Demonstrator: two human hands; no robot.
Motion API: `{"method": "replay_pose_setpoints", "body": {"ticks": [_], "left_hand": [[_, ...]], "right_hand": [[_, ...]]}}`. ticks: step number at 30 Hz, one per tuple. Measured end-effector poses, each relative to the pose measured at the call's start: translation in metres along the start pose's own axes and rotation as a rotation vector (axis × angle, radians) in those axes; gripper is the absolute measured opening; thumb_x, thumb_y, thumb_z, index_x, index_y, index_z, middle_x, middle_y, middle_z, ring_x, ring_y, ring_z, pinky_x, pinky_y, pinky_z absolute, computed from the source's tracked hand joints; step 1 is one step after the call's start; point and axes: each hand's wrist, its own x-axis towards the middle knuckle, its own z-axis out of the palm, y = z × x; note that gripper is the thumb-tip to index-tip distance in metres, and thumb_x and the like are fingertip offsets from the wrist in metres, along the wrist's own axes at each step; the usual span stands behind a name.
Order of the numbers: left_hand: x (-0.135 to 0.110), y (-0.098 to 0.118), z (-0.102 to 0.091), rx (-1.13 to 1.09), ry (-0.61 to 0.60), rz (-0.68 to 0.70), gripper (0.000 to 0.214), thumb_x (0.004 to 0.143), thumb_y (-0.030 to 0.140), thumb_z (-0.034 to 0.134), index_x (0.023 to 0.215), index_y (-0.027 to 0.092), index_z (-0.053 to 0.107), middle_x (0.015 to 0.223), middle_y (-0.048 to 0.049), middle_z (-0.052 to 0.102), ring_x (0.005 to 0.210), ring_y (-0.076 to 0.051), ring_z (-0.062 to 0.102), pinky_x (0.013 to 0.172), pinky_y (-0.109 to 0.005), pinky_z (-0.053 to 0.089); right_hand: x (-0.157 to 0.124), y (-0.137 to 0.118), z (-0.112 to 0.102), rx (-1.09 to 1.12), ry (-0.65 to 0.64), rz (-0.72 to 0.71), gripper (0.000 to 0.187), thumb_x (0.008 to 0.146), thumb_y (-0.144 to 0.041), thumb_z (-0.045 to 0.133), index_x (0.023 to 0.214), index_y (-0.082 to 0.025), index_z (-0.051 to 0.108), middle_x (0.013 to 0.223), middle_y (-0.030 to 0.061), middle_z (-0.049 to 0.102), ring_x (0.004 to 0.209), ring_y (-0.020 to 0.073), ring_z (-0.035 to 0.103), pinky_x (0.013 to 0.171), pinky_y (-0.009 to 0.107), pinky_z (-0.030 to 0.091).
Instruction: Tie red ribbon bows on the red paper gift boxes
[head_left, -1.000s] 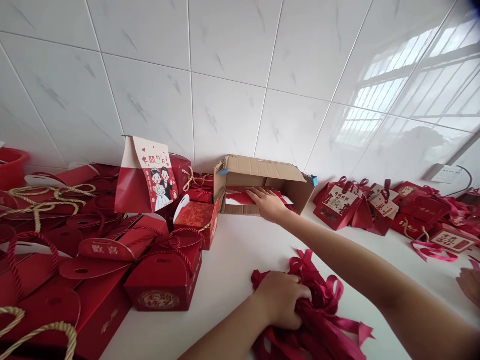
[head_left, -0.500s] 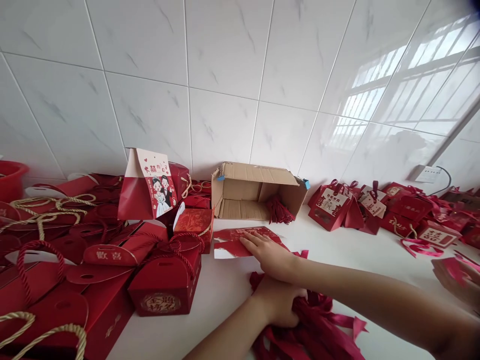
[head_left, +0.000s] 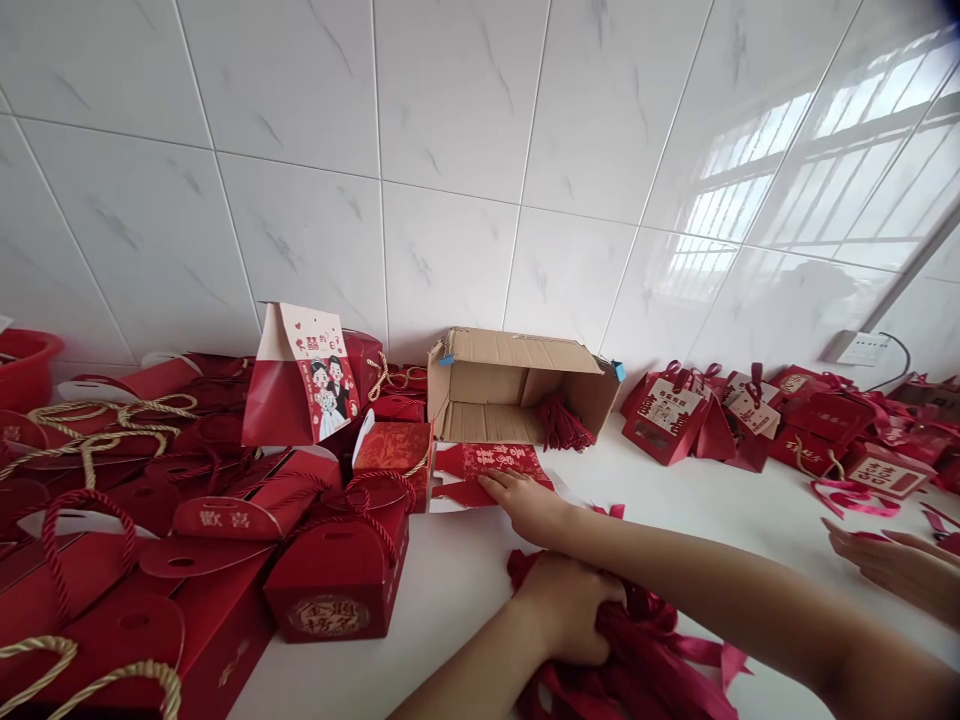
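The carton [head_left: 517, 350] is the reference. The card [head_left: 487, 460] lies flat directly in front of it. The right hand [head_left: 529, 508] rests palm down on the card's near right edge, fingers extended, not clenched. The left hand [head_left: 566, 608], farther in front of the carton, is curled around the ribbons [head_left: 660, 665]. A bundle [head_left: 564, 425] sits inside the carton, at its right end. Boxes [head_left: 334, 580] stand left of the carton; bags [head_left: 664, 415] stand right.

The left hand [head_left: 570, 610] hides part of the ribbons [head_left: 649, 665], and edges cut them off at five o'clock, the tub [head_left: 26, 378] at nine.
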Motion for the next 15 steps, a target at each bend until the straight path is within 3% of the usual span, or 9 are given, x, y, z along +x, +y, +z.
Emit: {"method": "replay_pose_setpoints", "body": {"ticks": [9, 15], "left_hand": [[0.0, 0.0, -0.001, -0.02, 0.009, -0.004, 0.037, 0.059, 0.027, 0.058, 0.096, 0.028, 0.061, 0.095, 0.0026, 0.069, 0.087, -0.023, 0.061, 0.072, -0.032, 0.05], [0.001, -0.001, -0.001, 0.018, 0.008, 0.028, 0.033, 0.061, 0.031, 0.059, 0.094, 0.028, 0.061, 0.101, 0.0022, 0.067, 0.089, -0.023, 0.061, 0.071, -0.032, 0.05]], "right_hand": [[0.005, 0.001, 0.007, 0.002, 0.023, 0.023, 0.072, 0.074, 0.001, 0.039, 0.144, -0.013, 0.03, 0.146, 0.0148, 0.034, 0.132, 0.0303, 0.034, 0.104, 0.044, 0.035], [0.024, 0.016, 0.017, 0.007, 0.051, 0.084, 0.071, 0.075, -0.001, 0.039, 0.144, -0.014, 0.029, 0.146, 0.0156, 0.033, 0.133, 0.0301, 0.031, 0.105, 0.047, 0.03]]}}
